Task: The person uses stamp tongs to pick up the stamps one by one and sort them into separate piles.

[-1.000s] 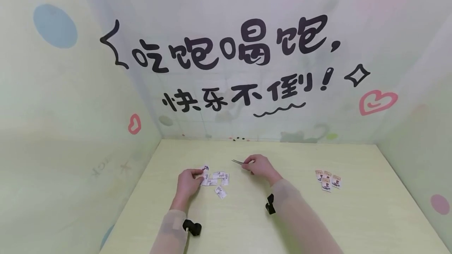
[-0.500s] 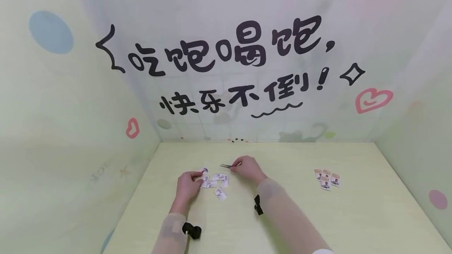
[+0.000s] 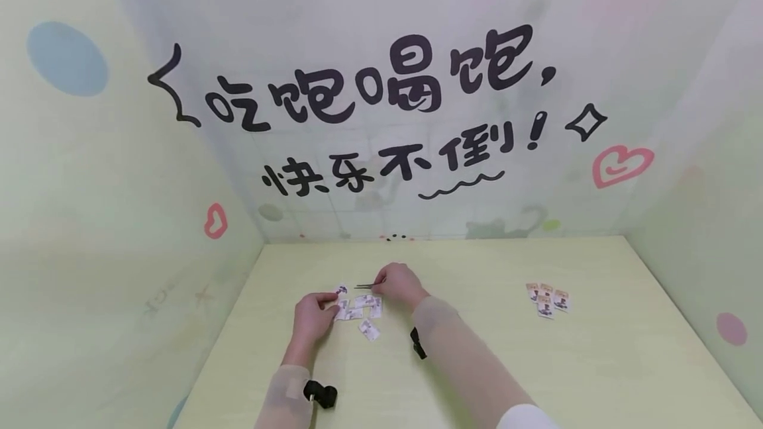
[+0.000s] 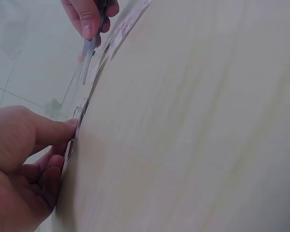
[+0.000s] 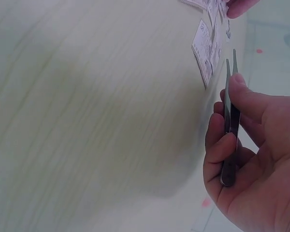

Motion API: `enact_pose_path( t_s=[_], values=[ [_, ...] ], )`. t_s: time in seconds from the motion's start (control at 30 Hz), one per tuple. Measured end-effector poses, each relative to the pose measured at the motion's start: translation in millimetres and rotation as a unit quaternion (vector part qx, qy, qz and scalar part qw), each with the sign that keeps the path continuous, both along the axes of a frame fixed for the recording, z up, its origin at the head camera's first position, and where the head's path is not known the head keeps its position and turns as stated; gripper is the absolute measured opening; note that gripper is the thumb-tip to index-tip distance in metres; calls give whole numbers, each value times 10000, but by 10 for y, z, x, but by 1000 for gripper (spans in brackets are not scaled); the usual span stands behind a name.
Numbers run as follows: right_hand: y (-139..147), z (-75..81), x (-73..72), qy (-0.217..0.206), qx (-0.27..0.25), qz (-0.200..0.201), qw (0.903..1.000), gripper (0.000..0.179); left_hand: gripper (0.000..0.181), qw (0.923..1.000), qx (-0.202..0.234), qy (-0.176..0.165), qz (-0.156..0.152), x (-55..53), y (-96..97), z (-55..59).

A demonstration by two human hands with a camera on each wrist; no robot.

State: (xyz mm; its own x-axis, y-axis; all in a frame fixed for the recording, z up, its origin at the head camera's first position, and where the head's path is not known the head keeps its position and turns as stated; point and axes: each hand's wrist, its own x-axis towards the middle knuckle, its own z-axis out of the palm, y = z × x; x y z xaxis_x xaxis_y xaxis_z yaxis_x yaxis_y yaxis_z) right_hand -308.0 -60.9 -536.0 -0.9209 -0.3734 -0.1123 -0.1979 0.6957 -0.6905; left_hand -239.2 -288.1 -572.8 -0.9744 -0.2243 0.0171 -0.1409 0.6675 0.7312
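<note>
Several small printed paper pieces lie partly overlapping on the left half of the table. The left hand is at the left side of this group. Its thumb and index finger hold one white printed paper piece near the tabletop; the fingertips partly hide it. In the right hand is a pair of metal tweezers, gripped between thumb and fingers. The tweezers' slightly parted tips point left toward the left hand's fingers, just beyond the group. Nothing shows between the tips.
On the right of the table lies a second group of small orange-and-white printed pieces. Printed walls rise behind the table and at both sides. One loose paper piece lies nearer the person.
The right hand has moved left with the tweezers, bringing their tips close to the left hand. The left hand keeps its place at the paper pieces. The head view has shifted slightly.
</note>
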Motion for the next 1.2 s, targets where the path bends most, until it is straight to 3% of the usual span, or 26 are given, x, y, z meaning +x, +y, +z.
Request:
enact_pose_path(
  t_s=[0.7,1.2],
  values=[
    [-207,136,121,-297,23,-217,9993,7,26,10000,68,20,43,29,12,47],
    [-295,102,126,-379,175,-276,9987,8,25,10000,83,22,-41,11,2,33]
  ],
)
